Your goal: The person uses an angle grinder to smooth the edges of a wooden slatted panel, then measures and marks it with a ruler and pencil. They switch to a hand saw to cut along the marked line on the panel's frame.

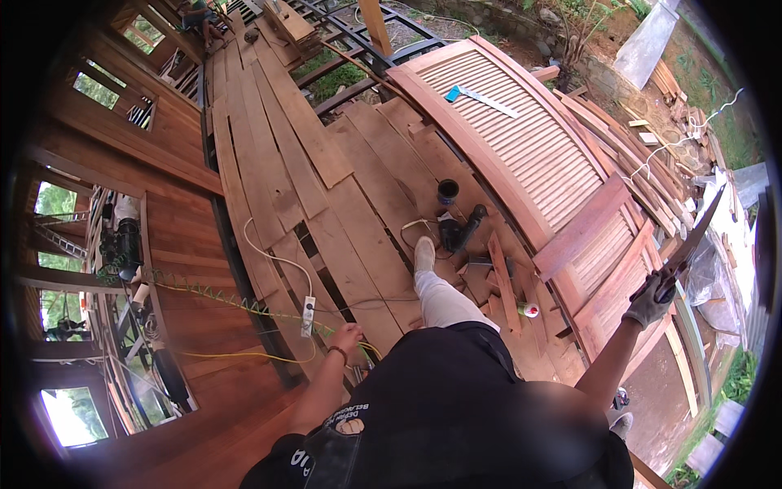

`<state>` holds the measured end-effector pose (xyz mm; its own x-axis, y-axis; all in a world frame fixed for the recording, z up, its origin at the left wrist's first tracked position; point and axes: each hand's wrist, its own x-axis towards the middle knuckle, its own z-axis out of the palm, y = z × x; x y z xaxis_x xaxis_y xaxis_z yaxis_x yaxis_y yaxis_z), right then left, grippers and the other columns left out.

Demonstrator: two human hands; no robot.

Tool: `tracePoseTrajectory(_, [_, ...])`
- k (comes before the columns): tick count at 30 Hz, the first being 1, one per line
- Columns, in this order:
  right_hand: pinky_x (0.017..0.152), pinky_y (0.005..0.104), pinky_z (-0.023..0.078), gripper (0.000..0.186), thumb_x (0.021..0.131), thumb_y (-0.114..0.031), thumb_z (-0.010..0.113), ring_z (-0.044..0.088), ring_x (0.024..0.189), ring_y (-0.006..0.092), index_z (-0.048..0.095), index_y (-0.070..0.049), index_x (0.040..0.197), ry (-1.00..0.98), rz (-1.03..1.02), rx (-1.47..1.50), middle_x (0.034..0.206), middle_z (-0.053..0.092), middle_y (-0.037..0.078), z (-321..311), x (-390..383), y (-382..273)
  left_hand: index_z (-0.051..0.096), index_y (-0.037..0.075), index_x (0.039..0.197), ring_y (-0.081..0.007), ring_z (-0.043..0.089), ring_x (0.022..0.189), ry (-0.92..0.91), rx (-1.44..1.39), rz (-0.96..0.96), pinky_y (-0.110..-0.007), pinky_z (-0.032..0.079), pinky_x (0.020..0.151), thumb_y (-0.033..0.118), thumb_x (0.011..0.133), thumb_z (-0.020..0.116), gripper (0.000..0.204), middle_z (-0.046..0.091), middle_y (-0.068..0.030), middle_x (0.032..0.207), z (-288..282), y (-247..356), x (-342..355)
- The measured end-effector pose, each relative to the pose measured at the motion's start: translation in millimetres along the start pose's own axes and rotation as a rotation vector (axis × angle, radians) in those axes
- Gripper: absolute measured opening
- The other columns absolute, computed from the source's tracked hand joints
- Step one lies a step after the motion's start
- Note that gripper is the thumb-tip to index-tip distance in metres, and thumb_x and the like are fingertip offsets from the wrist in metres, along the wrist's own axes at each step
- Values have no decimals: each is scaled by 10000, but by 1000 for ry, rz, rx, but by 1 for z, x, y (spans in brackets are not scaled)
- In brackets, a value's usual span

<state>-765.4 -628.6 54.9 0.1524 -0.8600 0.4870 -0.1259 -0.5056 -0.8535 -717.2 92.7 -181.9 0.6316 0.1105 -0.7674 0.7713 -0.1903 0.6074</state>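
Observation:
My right hand, in a grey glove, grips a handsaw by its dark handle. The saw's long blade points up and away at the right. Below the saw hand lies a louvred wooden shutter panel with loose boards across its near part. My left hand is bare, with a band at the wrist, and its fingers are curled closed. Whether anything is inside them is hidden. A white power strip lies close to that hand on the plank floor, and a yellow hose runs beside it.
Brown planks form the floor, with gaps between some. Ahead stand a black bucket and a black power tool among wood offcuts. A blue-handled square rests on the shutter. Another person is far left. A wooden wall lines the left.

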Motion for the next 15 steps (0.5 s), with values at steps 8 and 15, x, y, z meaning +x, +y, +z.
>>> tracePoseTrajectory(8, [460,218,399,88,927,-142,665,491,511,76,626,-88,985,-73,509,420,651,535,-32,251,-65,-64,677,11,1131,-241,691,983,-136,621,108,-347,519,884,374,889,661,437,723,-156,1029,-15,145,101])
tracePoseTrajectory(15, [438,196,337,127,926,-164,699,410,476,32,627,-71,975,-296,520,445,611,469,-63,429,-70,-141,706,-5,982,-194,663,720,-38,945,240,-351,536,672,276,879,635,307,698,-92,805,-151,228,218])
